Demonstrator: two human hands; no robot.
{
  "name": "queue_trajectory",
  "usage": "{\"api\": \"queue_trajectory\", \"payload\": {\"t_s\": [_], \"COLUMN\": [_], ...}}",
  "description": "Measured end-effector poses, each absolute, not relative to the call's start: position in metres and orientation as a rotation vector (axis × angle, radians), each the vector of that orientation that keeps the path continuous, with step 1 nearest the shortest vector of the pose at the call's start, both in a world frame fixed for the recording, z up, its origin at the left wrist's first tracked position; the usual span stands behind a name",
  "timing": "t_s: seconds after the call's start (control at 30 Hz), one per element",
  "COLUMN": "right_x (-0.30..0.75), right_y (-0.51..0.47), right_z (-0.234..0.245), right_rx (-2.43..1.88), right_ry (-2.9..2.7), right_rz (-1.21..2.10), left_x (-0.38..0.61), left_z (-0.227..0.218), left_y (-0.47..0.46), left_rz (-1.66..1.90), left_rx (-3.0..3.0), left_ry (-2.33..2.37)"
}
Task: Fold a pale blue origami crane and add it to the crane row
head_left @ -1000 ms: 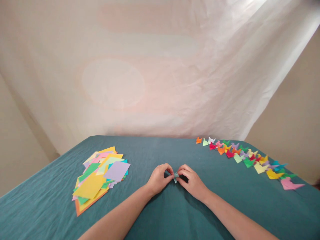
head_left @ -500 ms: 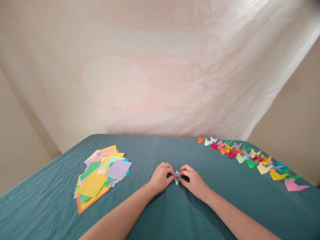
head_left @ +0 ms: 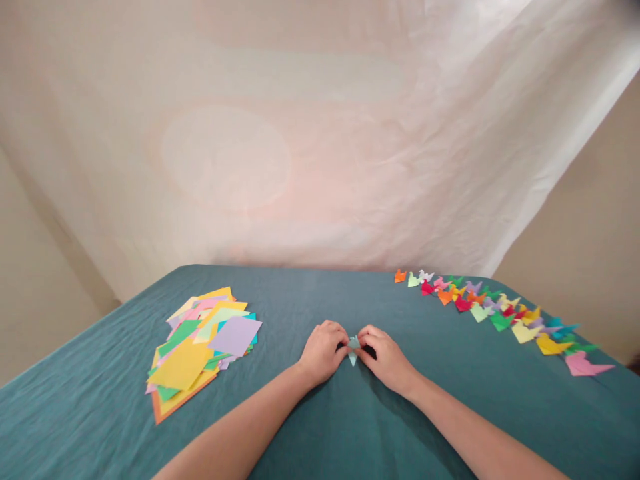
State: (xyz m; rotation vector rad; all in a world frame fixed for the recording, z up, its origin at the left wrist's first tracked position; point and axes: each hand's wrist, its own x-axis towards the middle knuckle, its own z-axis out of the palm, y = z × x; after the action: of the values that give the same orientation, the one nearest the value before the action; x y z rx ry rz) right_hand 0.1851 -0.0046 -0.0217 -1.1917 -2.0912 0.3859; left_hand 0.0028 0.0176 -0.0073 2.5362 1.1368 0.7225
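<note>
A small piece of folded pale blue paper is held between both hands at the middle of the table, one point of it facing toward me. My left hand pinches its left side with thumb and fingers. From the right, my right hand pinches the opposite side, fingers curled. The fingertips cover parts of the paper, so its exact fold is hard to make out.
On the left lies a loose pile of coloured paper squares, with a lilac square on top. Rows of small folded paper birds run along the right side, a pink paper bird nearest. A pale cloth hangs behind the dark green tablecloth.
Both hands keep their pinch on the pale blue paper, with only slight finger shifts. The whole view has moved a little, so everything sits slightly higher.
</note>
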Motion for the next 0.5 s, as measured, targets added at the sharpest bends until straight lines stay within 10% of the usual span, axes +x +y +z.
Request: {"api": "queue_trajectory", "payload": {"t_s": [0.5], "right_x": [0.1841], "right_y": [-0.0075], "right_z": [-0.0163], "right_rx": [-1.041], "right_ry": [-1.919], "right_rz": [0.539], "left_x": [0.0015], "left_z": [-0.0121], "left_y": [0.0215], "left_rz": [0.841], "left_rx": [2.460], "left_ry": [1.069]}}
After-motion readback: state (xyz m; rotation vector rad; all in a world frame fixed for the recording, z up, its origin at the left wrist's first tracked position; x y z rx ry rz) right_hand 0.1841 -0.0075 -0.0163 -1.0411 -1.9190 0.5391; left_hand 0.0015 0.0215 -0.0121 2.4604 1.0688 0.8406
